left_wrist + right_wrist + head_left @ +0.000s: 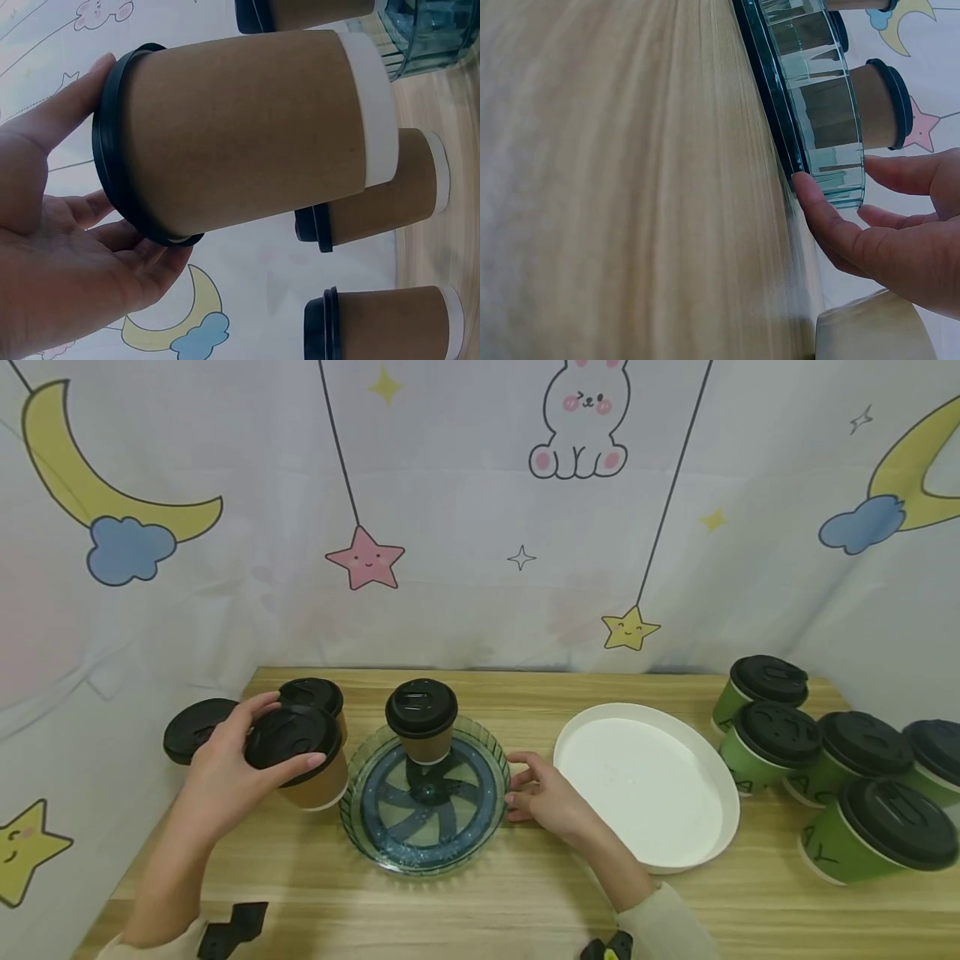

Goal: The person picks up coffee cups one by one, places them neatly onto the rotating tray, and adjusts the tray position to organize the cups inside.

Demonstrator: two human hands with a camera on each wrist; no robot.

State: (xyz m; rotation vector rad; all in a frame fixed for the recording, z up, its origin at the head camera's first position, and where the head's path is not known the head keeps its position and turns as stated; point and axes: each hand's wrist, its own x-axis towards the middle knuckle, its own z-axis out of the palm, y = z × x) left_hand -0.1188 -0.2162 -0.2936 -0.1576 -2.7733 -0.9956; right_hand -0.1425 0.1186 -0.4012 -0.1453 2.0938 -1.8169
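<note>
My left hand (228, 768) grips a brown paper coffee cup (247, 135) by its black lid, thumb and fingers spread round the lid's edge. This cup is upright in the head view, raised off the table just left of a round, clear greenish ribbed tray (427, 860). On the tray, toward its far side, stands another brown cup (426, 750) with a black lid. My right hand (551, 802) holds the tray's right edge; in the right wrist view one fingertip is low at the base and others are at the rim (859, 127).
Two more lidded brown cups, one far left (197, 731) and one behind the held cup (313, 693), stand near the left edge. Right of the tray lies a round white tray (645, 785). Several green lidded cups (832, 852) are grouped at the right. A patterned curtain (465, 627) hangs behind.
</note>
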